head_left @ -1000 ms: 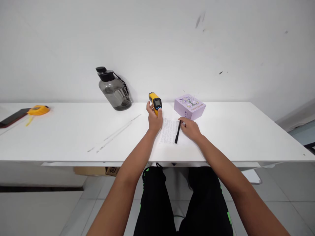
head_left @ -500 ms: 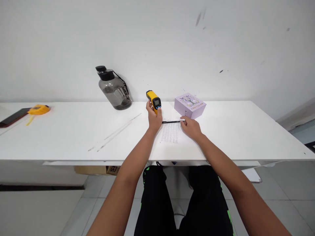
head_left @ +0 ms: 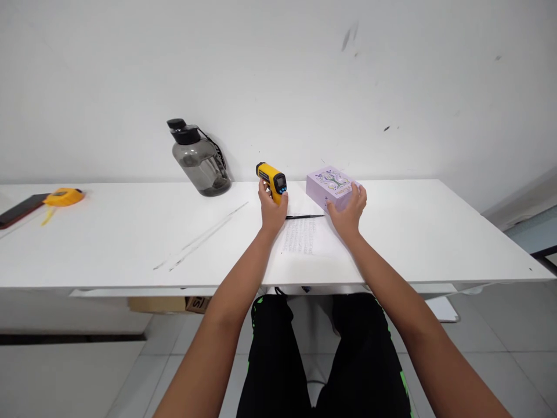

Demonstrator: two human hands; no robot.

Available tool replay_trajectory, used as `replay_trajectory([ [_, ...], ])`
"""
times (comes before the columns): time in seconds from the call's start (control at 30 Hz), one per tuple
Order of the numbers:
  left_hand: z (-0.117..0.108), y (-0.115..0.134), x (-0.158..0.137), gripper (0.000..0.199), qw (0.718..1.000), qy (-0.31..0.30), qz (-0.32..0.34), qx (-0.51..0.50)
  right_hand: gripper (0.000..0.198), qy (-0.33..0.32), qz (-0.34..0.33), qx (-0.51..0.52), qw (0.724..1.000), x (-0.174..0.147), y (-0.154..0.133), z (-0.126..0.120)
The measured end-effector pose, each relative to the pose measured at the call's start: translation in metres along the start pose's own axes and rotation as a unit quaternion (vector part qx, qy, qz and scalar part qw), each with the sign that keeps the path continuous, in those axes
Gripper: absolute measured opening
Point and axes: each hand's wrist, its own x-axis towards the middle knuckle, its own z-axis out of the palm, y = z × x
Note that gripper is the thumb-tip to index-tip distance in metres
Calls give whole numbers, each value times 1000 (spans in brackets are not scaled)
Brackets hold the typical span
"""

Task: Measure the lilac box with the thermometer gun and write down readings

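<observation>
Yellow thermometer [head_left: 270,173] near lilac box [head_left: 329,180]

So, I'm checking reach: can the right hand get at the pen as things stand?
Probably yes: the pen has one end close to the right hand, with nothing visible between. That hand is on the box, though, so it would have to come off first.

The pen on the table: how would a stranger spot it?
On the white table, the left hand holds a yellow infrared thermometer and the right hand is at a lilac printed box. Between the hands, across the top of a handwritten sheet, lies the pen. It is thin and black, unlike its chunky yellow and lilac neighbours.
</observation>
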Motion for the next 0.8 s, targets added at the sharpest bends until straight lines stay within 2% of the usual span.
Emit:
replay_trajectory([
  [0.07,0,1,0,86,1000,0,-5,3,99,-19,49,26,998,4,5,2],
  [0.17,-1,0,2,90,1000,12,-11,19,113,-40,98,64,992,9,15,6],
  [0.33,-3,-1,3,88,999,-2,12,40,124,-64,94,103,988,14,23,9],
  [0.53,-4,1,3,86,999,-25,28,15,131,-49,118,134,983,15,19,4],
  [0.8,-4,1,8,48,998,-2,-27,53,124,-36,121,111,986,16,8,-12],
])
